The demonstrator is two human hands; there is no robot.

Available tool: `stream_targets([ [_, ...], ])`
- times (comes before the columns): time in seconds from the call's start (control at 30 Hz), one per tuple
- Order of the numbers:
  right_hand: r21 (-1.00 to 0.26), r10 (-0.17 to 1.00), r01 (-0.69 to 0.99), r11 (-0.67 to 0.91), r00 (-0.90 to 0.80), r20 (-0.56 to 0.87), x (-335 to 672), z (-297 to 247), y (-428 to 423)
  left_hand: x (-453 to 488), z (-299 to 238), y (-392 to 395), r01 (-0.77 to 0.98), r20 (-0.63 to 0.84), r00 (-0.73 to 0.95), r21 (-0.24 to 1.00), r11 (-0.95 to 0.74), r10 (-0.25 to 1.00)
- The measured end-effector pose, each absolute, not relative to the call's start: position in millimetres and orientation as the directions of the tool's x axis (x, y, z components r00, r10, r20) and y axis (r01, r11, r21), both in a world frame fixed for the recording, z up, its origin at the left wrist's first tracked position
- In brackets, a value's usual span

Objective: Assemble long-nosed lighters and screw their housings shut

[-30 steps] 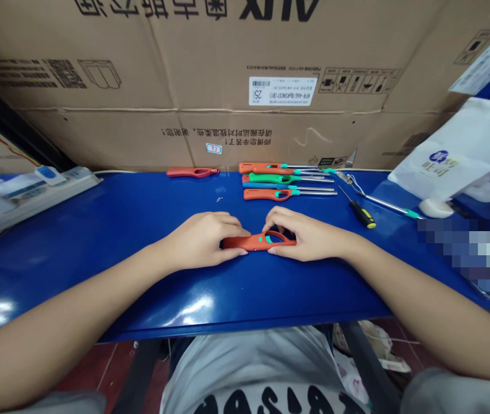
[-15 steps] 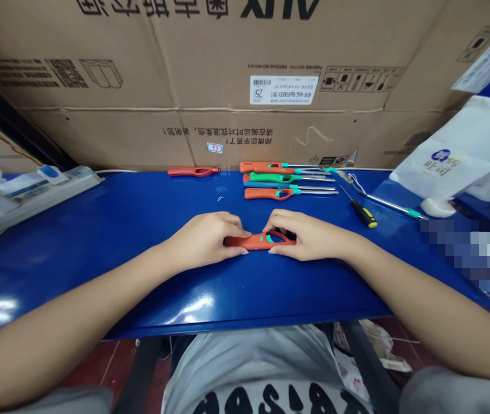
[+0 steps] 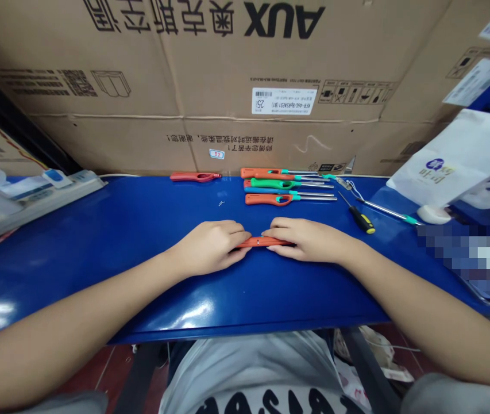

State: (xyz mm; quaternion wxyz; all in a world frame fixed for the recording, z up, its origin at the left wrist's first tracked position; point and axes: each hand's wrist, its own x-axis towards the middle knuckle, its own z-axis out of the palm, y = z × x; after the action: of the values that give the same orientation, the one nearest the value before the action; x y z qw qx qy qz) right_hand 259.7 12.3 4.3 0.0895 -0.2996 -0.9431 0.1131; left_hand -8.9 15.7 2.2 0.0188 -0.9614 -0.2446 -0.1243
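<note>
Both hands grip an orange lighter handle (image 3: 264,242) over the middle of the blue table. My left hand (image 3: 214,247) closes around its left end. My right hand (image 3: 307,238) is shut on its right end. The handle lies level with a narrow edge facing me, and fingers cover both ends. No metal tube shows on it. Beyond my hands, several long-nosed lighters (image 3: 268,199) in orange, green and blue lie side by side, metal tubes pointing right. A separate red handle (image 3: 195,176) rests to their left.
A black and yellow screwdriver (image 3: 363,221) and a metal lighter tube (image 3: 385,209) with wire lie at the right. Behind stands a big cardboard box (image 3: 210,98). A white paper bag (image 3: 447,155) is at the back right, a power strip (image 3: 55,198) at the left.
The orange handle has been rolled in my hands, from its broad side with the green trigger showing to a narrow edge. Both hands still hold it. My view has tilted up slightly.
</note>
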Motion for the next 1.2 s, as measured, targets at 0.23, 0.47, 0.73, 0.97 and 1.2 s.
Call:
stream_targets([
  [0.23,-0.286,0.524,0.465,0.838,-0.831,0.185,257.6,6.5,8.0,-6.4,0.7,11.1,0.455,0.319,0.837,0.048,-0.889,0.446],
  [0.47,-0.254,0.639,0.592,0.765,-0.749,0.177,269.2,13.2,16.9,-14.1,4.1,25.9,0.496,0.366,0.811,-0.018,-0.868,0.456],
  [0.73,-0.148,0.671,0.655,0.741,-0.71,0.213,280.0,16.1,20.3,-15.9,10.1,24.9,0.515,0.379,0.801,-0.04,-0.856,0.464],
  [0.97,-0.134,0.686,0.674,0.726,-0.699,0.201,277.5,18.8,18.4,-17.2,13.0,23.4,0.516,0.407,0.796,-0.068,-0.854,0.448],
  [1.2,-0.12,0.66,0.651,0.75,-0.725,0.196,270.8,13.9,16.5,-11.8,7.1,16.1,0.496,0.41,0.796,-0.021,-0.868,0.446],
])
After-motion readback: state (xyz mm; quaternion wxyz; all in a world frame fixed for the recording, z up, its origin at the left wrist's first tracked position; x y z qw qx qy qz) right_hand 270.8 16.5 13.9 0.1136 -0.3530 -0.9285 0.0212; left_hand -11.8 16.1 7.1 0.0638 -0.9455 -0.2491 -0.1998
